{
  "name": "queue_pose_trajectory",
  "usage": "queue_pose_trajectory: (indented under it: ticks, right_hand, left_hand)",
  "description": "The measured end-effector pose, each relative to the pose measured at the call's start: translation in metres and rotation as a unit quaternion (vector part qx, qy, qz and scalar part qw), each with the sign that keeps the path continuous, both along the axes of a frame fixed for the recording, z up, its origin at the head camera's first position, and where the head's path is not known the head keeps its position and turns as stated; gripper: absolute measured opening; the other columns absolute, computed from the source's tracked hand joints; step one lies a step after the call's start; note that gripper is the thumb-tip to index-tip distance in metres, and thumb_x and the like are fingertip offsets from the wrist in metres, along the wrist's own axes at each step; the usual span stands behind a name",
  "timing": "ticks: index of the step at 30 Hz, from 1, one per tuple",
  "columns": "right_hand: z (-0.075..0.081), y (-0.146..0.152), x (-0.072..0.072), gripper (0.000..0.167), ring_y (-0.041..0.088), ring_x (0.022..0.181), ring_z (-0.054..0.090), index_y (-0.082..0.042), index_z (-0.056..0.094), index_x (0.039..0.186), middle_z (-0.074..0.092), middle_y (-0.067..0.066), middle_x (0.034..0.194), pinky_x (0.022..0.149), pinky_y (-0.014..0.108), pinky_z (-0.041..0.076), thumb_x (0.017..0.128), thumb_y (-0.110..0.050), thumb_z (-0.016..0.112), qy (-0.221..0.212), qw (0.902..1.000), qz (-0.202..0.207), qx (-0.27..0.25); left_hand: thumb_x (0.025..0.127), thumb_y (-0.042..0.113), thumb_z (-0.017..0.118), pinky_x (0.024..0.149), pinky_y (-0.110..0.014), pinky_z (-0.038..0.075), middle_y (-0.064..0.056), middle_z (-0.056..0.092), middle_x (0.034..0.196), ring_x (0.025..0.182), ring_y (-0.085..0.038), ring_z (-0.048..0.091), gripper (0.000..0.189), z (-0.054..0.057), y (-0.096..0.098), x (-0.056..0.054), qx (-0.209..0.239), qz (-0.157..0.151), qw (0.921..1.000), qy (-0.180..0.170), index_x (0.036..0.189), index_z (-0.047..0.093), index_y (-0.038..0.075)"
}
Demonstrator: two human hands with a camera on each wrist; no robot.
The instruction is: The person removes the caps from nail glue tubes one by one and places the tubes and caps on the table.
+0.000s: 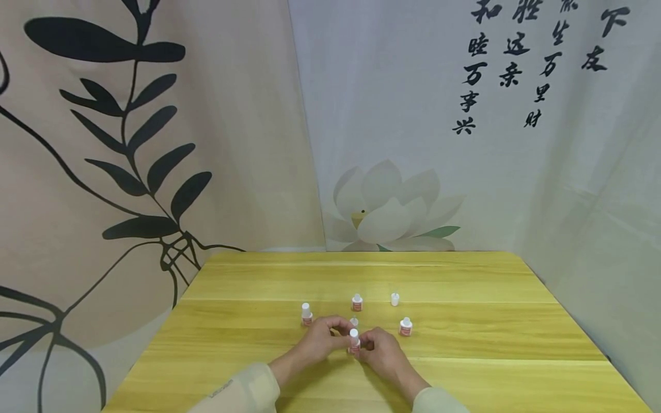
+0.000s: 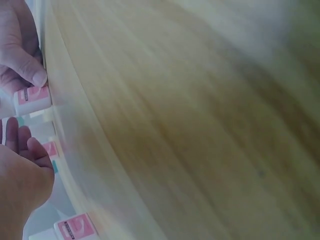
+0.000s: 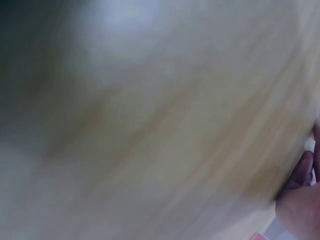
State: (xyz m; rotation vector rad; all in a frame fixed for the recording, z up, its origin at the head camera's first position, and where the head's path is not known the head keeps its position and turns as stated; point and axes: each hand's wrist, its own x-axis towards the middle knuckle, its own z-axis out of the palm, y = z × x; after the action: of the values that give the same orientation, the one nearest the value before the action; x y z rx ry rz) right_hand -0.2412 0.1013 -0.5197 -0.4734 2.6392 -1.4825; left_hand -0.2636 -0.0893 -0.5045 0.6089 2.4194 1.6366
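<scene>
Between my two hands in the head view stands a small white bottle [image 1: 354,346] with a pink-red label and a white cap [image 1: 353,332]. My right hand [image 1: 384,351] grips its lower part from the right; in the left wrist view the right thumb [image 2: 36,75] presses against the bottle. My left hand [image 1: 325,339] holds the upper part by the cap, thumb and forefinger at its left side. Its other fingers [image 2: 22,135] curl loosely beside the bottle. Behind the held bottle is a small whitish piece [image 1: 354,322]. In the right wrist view, the right hand [image 3: 302,205] shows only at the edge.
Similar capped bottles stand close by: one left of my left hand [image 1: 307,314], another bottle farther back [image 1: 357,303], and a third bottle to the right [image 1: 405,327]. A small white cap-like piece [image 1: 395,299] stands at the back. The wooden table [image 1: 490,310] reaches a printed curtain [image 1: 248,143].
</scene>
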Motion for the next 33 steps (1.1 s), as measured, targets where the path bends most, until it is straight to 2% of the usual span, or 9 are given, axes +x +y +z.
queue_pose_trajectory:
  ticks: [3, 8, 18, 26, 33]
  right_hand:
    - [-0.0005, 0.0000, 0.0001, 0.011, 0.012, 0.078, 0.055, -0.012, 0.075, 0.089, 0.065, -0.005, 0.084, 0.069, 0.030, 0.046, 0.084, -0.020, 0.080, 0.001, 1.0000, -0.001, 0.002]
    - [-0.0015, -0.0002, -0.0001, 0.011, 0.011, 0.079, 0.056, -0.012, 0.075, 0.089, 0.066, -0.006, 0.085, 0.069, 0.030, 0.046, 0.084, -0.021, 0.080, 0.006, 1.0000, -0.001, 0.001]
    - [-0.0026, -0.0001, -0.0007, 0.009, 0.012, 0.079, 0.055, -0.013, 0.075, 0.088, 0.066, -0.007, 0.083, 0.069, 0.031, 0.046, 0.084, -0.020, 0.079, 0.002, 1.0000, -0.003, -0.003]
    - [-0.0013, 0.0003, 0.0011, 0.013, 0.014, 0.080, 0.052, -0.012, 0.075, 0.090, 0.061, -0.002, 0.087, 0.068, 0.029, 0.043, 0.084, -0.022, 0.080, 0.005, 0.9999, -0.009, -0.004]
    - [-0.0014, 0.0005, 0.0005, 0.011, 0.014, 0.079, 0.052, -0.013, 0.075, 0.089, 0.060, -0.003, 0.084, 0.067, 0.029, 0.043, 0.084, -0.022, 0.079, 0.004, 1.0000, -0.008, -0.001]
  left_hand:
    - [0.086, 0.016, 0.077, 0.082, -0.033, 0.046, 0.001, 0.066, 0.095, 0.093, -0.017, 0.057, 0.016, 0.0013, -0.0014, 0.0014, 0.012, -0.006, 0.9999, -0.006, 0.100, 0.072, 0.011]
    - [0.087, 0.015, 0.076, 0.080, -0.032, 0.047, -0.001, 0.067, 0.097, 0.093, -0.018, 0.058, 0.020, 0.0017, -0.0037, 0.0018, 0.027, -0.018, 0.9995, -0.005, 0.105, 0.073, 0.007]
    - [0.086, 0.015, 0.077, 0.078, -0.032, 0.048, 0.000, 0.067, 0.094, 0.091, -0.018, 0.058, 0.016, -0.0046, -0.0012, -0.0022, 0.024, 0.002, 0.9996, -0.017, 0.100, 0.073, 0.011]
    - [0.087, 0.016, 0.076, 0.080, -0.031, 0.048, 0.000, 0.068, 0.095, 0.092, -0.018, 0.059, 0.021, 0.0010, -0.0038, 0.0007, 0.024, -0.023, 0.9994, -0.002, 0.105, 0.073, 0.007]
    - [0.086, 0.010, 0.076, 0.077, -0.030, 0.048, -0.003, 0.067, 0.095, 0.091, -0.020, 0.058, 0.016, -0.0038, -0.0010, -0.0022, 0.020, -0.011, 0.9997, -0.004, 0.101, 0.073, 0.007]
